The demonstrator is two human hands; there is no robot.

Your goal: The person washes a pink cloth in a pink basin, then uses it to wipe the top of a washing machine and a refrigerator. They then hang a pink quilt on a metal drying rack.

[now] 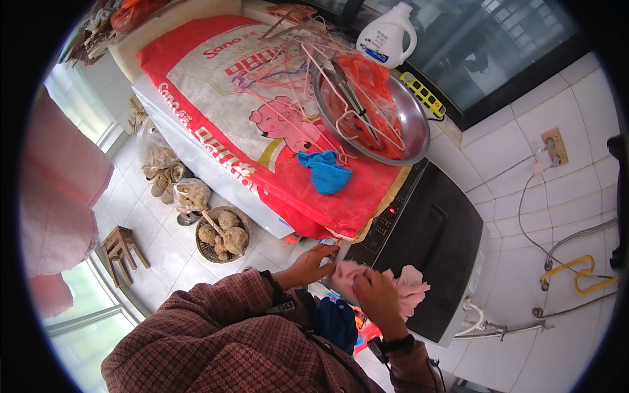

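My right hand (376, 294) grips a crumpled pink cloth (412, 290) over the near edge of a washing machine with a dark lid (442, 236). Part of the cloth spreads onto the lid. My left hand (309, 265) rests at the machine's front corner, beside the cloth, its fingers somewhat apart and apparently holding nothing. Left of the lid lies a large red and white feed sack (314, 211) with a pig picture, and a bunched blue cloth (329, 173) is on it. A red-lit control panel (392, 210) shows along the lid's edge.
On the sack, a metal basin (417, 123) holds a red plastic bag and wire hangers (295, 93). Behind stand a white detergent jug (385, 37) and a green power strip (421, 96). A basket of root vegetables (221, 236) and a wooden stool (120, 245) are on the floor.
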